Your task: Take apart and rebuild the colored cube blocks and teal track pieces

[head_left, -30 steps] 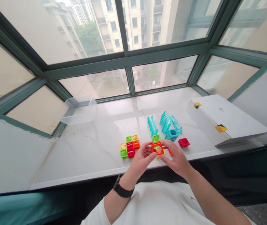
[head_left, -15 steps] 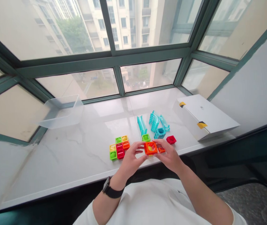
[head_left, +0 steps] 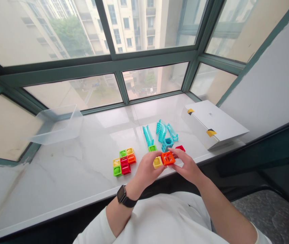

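My left hand [head_left: 148, 168] is closed around a yellow toy block [head_left: 157, 162] with a round hollow, thumb below and fingers above. Right against it, my right hand [head_left: 188, 166] grips an orange block [head_left: 168, 158] with an opening in its face. The two blocks sit side by side and seem to touch; whether they are joined I cannot tell. Just behind my fingers are a green block [head_left: 152, 148] and a blue-green hollow block [head_left: 167, 144]. A red block [head_left: 180, 148] is partly covered by my right hand.
To the left lies a cluster of several red, green, yellow and orange blocks [head_left: 124, 162]. Clear blue track pieces [head_left: 148, 135] rest behind my hands. A transparent bin [head_left: 58, 135] is at the far left, a white box [head_left: 218, 123] at the right. The sill's front edge runs close to me.
The orange block has shifted right in my right hand, and the yellow block earlier seen beneath it now shows in my left hand. The camera view has turned slightly right.
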Motion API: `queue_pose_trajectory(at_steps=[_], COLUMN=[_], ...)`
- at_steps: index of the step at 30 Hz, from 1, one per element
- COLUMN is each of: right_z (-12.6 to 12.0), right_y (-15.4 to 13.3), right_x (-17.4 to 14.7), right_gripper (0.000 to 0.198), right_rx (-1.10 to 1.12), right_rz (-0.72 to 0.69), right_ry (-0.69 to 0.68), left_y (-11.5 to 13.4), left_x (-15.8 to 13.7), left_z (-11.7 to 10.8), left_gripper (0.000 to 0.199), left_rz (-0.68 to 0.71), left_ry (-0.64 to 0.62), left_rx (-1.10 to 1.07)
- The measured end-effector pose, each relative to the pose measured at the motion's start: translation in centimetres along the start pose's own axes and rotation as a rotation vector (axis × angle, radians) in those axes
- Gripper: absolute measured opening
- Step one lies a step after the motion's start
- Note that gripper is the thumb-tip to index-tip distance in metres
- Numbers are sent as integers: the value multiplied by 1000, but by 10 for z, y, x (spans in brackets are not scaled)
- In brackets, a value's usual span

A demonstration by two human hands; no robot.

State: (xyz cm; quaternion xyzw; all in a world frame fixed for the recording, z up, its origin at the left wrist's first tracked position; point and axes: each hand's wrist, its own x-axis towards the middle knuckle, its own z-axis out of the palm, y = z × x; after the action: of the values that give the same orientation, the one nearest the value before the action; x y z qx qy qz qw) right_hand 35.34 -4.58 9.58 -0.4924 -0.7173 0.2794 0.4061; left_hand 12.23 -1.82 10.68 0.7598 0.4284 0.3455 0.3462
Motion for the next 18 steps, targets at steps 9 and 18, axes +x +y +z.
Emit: queue_pose_trajectory(at_steps=[9,18], right_z=[-10,-8], right_y=[35,64], right_x=[-15,-15], right_gripper=[54,53], right_rx=[-33,-55], right_rz=[115,163], right_ry=[33,6], left_y=[-1,-9], left_x=[24,34], left_z=[30,45], left_gripper=[41,39], left_rz=[113,103], left_ry=[-122,-217], left_rx=[200,438])
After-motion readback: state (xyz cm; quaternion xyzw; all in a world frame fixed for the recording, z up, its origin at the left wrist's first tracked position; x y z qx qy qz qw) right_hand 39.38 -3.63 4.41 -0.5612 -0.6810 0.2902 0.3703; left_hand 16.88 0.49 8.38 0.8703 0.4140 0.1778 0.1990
